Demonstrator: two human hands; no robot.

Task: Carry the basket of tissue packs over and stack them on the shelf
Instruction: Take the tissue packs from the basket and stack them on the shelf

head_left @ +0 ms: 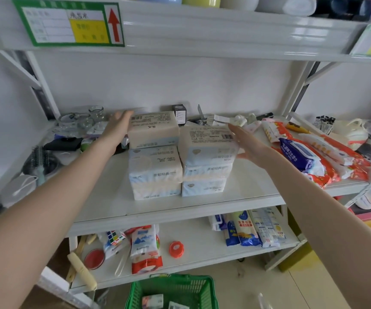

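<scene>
The left hand [118, 127] lies flat, fingers straight, against the left side of the top tissue pack [153, 128] of the left stack, grasping nothing. The right hand [245, 144] is likewise released, its straight fingers and thumb against the right end of the top pack [206, 141] of the right stack. Both stacks stand side by side, touching, in the middle of the white shelf [253, 186], three packs high each. Wet-wipe packets [302, 156] lie to the right, glass jars [84, 119] and a hairbrush [39, 159] to the left. Below, on the floor, the green basket [173, 286] holds at least two more small packs [153, 301].
</scene>
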